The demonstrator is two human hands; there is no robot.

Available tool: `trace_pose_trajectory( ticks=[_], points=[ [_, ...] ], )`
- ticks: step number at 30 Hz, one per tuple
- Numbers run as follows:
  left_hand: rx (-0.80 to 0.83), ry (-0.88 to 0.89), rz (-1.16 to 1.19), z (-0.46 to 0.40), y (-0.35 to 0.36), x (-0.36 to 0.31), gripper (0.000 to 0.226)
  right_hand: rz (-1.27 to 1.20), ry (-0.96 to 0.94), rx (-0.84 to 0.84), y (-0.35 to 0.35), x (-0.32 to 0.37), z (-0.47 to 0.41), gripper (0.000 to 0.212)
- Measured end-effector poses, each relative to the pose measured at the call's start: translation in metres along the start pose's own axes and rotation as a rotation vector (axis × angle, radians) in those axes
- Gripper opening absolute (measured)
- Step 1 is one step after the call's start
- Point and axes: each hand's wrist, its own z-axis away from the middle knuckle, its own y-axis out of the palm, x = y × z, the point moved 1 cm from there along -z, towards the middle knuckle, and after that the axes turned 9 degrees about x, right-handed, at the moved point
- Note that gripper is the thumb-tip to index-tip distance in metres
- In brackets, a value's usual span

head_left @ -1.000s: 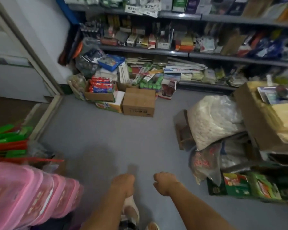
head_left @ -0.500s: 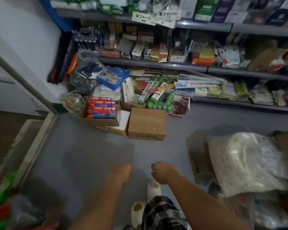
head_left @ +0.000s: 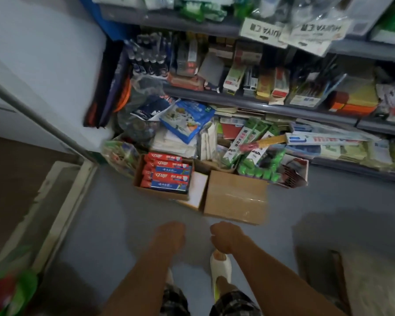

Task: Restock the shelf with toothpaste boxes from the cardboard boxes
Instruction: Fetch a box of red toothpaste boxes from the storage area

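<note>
Left hand curled, holding nothing, low over the floor. Open cardboard box of red toothpaste boxes sits ahead and slightly left of it, well apart, likely opened for unloading. Right hand also curled and empty, just beside the left. Sealed cardboard box lies directly ahead of the right hand, near, not touching. Shelf stands beyond both boxes, crammed already. Nothing picked yet; the open box looks like the first target.
</note>
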Motion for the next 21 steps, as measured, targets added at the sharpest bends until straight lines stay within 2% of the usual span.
trace_pose_trajectory(
  ticks=[6, 9, 12, 16, 21],
  points=[
    [0.005, -0.001, 0.146, -0.077, -0.050, 0.120, 0.042, -0.133, 0.061, -0.051, -0.056, 0.056, -0.098, 0.035],
    [0.013, -0.077, 0.216, -0.126, -0.080, 0.181, 0.032, -0.305, 0.165, -0.137, -0.074, 0.080, -0.157, 0.034],
    [-0.058, -0.060, 0.253, -0.183, -0.110, 0.236, 0.029, -0.445, 0.252, -0.255, -0.084, 0.097, -0.217, 0.036],
    [0.007, -0.055, 0.213, -0.252, -0.116, 0.294, 0.018, -0.583, 0.349, -0.317, -0.086, 0.100, -0.291, 0.034],
    [-0.072, -0.076, 0.231, -0.351, -0.098, 0.341, 0.016, -0.821, 0.478, -0.503, -0.078, 0.067, -0.373, 0.035]
  ],
)
